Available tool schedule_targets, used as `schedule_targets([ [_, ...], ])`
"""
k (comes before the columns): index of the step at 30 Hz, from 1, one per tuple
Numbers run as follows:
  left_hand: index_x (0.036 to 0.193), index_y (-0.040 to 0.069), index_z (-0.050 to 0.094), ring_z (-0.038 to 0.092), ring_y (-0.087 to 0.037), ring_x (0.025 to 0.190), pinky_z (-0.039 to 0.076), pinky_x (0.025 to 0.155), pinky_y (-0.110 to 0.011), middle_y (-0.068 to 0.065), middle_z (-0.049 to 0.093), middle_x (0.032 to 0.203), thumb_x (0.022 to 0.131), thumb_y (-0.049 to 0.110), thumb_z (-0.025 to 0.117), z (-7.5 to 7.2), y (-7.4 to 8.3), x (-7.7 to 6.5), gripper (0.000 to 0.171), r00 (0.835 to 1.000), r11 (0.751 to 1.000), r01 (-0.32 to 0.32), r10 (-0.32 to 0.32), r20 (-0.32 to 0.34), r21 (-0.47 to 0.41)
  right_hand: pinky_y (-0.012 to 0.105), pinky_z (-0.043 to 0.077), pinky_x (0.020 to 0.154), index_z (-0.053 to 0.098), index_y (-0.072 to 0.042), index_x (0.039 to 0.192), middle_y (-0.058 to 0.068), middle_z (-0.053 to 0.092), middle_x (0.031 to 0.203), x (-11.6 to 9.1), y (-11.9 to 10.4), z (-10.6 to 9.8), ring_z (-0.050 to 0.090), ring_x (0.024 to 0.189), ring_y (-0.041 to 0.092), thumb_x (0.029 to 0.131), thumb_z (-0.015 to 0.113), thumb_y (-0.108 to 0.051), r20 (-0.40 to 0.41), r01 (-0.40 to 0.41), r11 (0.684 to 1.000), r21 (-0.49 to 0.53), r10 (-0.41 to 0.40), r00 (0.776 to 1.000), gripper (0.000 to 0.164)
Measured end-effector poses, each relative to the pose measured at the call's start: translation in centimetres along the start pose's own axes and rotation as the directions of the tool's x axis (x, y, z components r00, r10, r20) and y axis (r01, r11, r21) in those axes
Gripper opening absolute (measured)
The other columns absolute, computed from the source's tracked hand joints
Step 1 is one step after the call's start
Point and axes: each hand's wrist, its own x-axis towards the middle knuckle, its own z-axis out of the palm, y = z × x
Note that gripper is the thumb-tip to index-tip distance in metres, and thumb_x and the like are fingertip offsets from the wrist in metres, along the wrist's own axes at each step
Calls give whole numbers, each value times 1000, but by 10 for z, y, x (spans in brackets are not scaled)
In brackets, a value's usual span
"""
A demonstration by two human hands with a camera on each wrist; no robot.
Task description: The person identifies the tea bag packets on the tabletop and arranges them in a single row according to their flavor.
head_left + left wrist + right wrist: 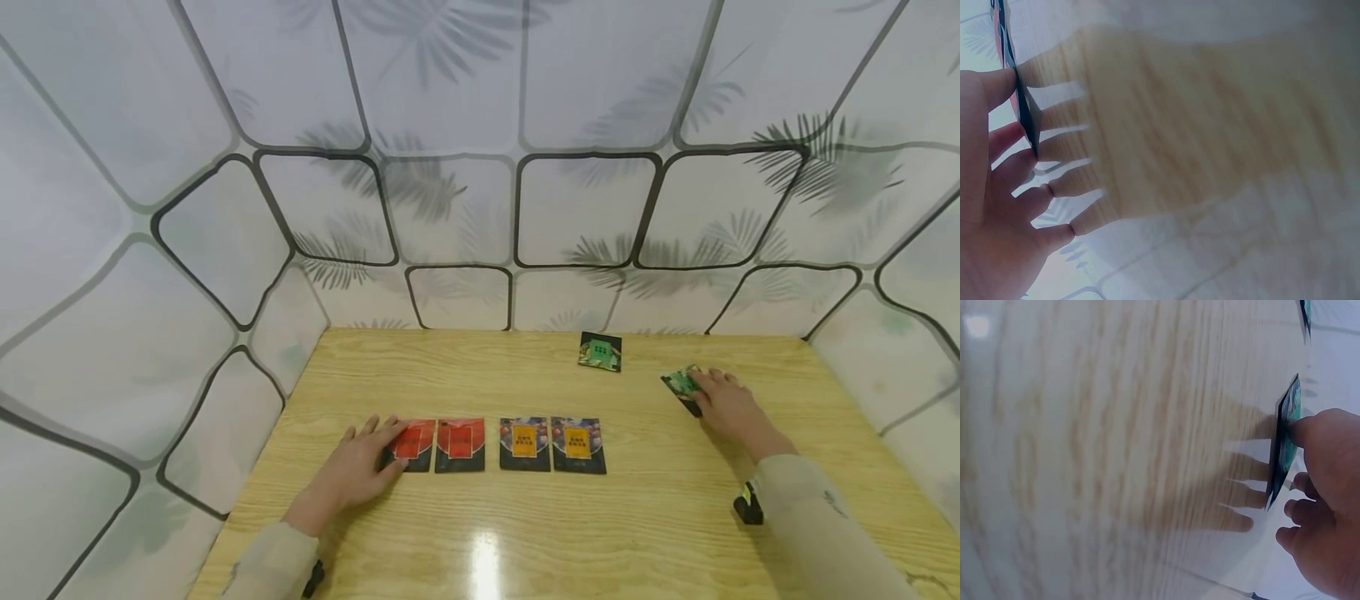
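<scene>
My left hand (352,468) rests at the left end of a row, its fingers spread and its thumb and forefinger touching the outer red packet (414,443). In the left wrist view, that dark-edged packet (1027,112) stands nearly edge-on beside the thumb. A second red packet (460,444) lies just to its right. Over on the right, my right hand (735,412) pinches a green-and-black packet (679,383), turned at a slant. The right wrist view shows the thumb against the green face of this packet (1286,440); the forefinger is largely hidden there.
Two packets with yellow labels, one (525,443) and another (578,444), continue the row to the right. Another green packet (600,352) lies near the back of the wooden table (450,375). Patterned fabric walls (457,208) enclose the back and sides.
</scene>
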Motion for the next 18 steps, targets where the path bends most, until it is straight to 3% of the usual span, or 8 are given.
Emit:
schedule_targets([
  [18,159,11,49,40,-53,150,29,117,-78,-20,49,161,106,46,59,0,1,-1,64,1000,1000,-1,1,-11,4,82,30,110,43,15,150,48,39,150,-12,-10,2,32,137,73,113,48,-24,-31,25,1000,-13,-25,999,54],
])
